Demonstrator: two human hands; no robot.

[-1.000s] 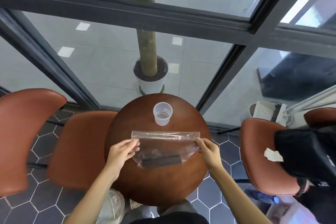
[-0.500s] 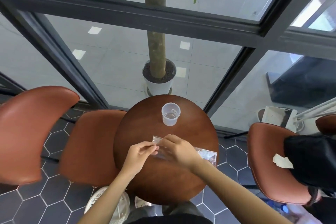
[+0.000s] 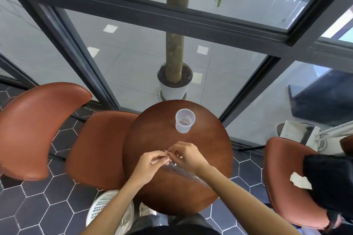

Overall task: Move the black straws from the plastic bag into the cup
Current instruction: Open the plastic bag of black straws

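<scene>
Wood table: round, dark brown, beside tall dark-framed glass; orange-brown chairs on both sides.
Floor: dark hexagon tiles.
Cup: clear plastic, upright, near far edge.
Plastic bag: transparent, crumpled, near table's middle, mostly under right wrist; straws not discernible.
Left hand: pinching bag's edge.
Right hand: fingertips meeting left's, pinching same edge.

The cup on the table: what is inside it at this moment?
The clear cup stands upright on the round table and holds no straws; only its bottom shows through. The straws are hidden, since both hands cover most of the plastic bag.
</scene>
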